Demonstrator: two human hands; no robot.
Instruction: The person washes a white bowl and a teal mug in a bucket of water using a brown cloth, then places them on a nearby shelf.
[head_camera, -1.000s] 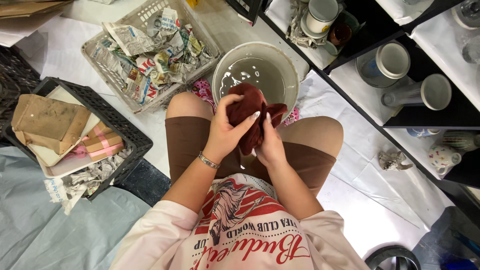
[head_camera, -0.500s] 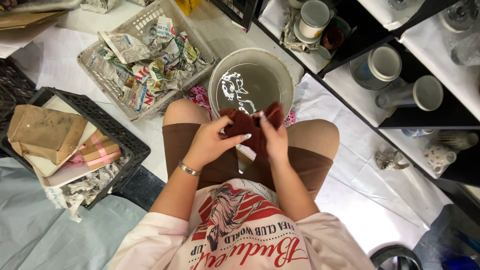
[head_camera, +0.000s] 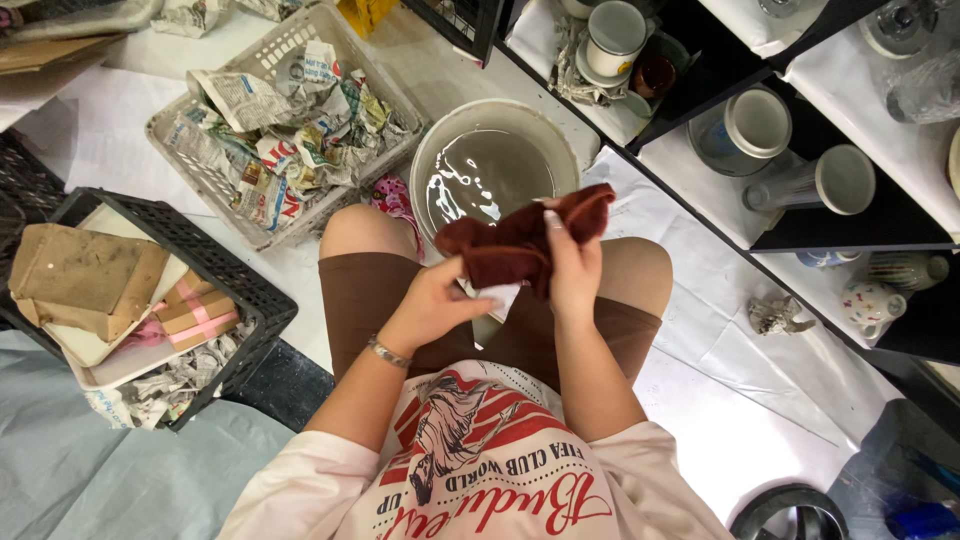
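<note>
Both hands on a dark red cloth (head_camera: 515, 245), above the lap.

Left hand (head_camera: 432, 305) closed around the cloth's lower end, something small and white (head_camera: 497, 297) showing just beneath the fingers. Right hand (head_camera: 573, 268) closed over the upper end, thumb across the fabric, cloth bunched between the two grips. Held over the knees, just in front of a round basin (head_camera: 492, 172) of grey water on the floor. To the left, a white basket (head_camera: 180, 150) of crumpled newspaper and a black crate (head_camera: 255, 300) with brown paper. To the right, dark shelves (head_camera: 860, 225) with mugs.
</note>
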